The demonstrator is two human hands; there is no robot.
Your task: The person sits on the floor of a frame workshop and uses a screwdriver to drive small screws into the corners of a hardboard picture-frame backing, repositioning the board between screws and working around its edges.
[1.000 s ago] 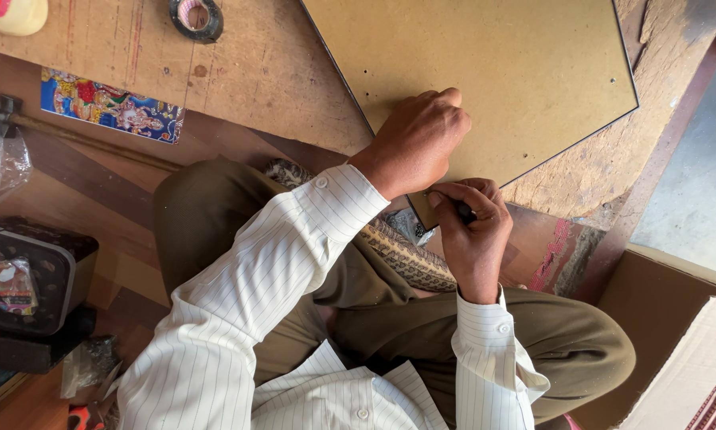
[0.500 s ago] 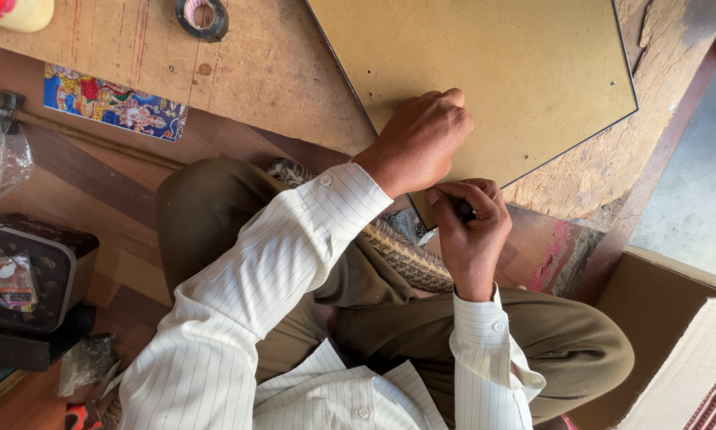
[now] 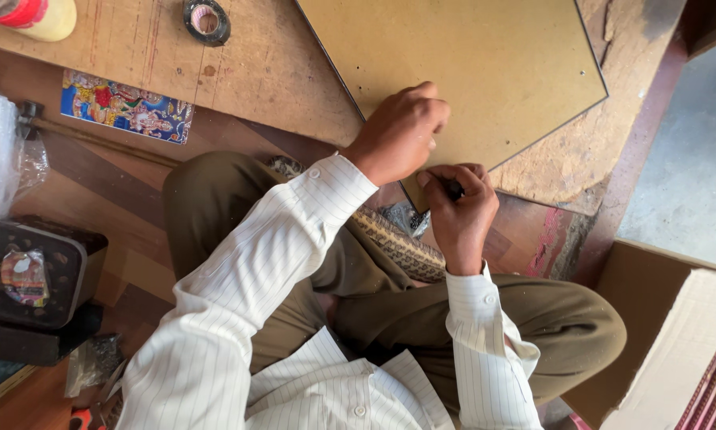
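A large tan board (image 3: pixel 469 72) lies on the worn wooden worktop (image 3: pixel 278 72), with its near corner over my lap. My left hand (image 3: pixel 402 131) rests on that corner, fingers curled down against the board's edge. Just below it, my right hand (image 3: pixel 457 211) is closed around a small dark tool (image 3: pixel 452 189) held at the board's corner; the tip is hidden by my fingers. A patterned strip of frame moulding (image 3: pixel 398 243) runs across my thigh under both hands.
A roll of black tape (image 3: pixel 207 20) and a red and cream container (image 3: pixel 31 16) sit at the worktop's far edge. A colourful picture card (image 3: pixel 127 107) lies at the left, a dark box (image 3: pixel 31 271) lower left, a cardboard box (image 3: pixel 676 334) at the right.
Both hands stay at the board's near corner, with only small shifts of the fingers. The view has drifted slightly.
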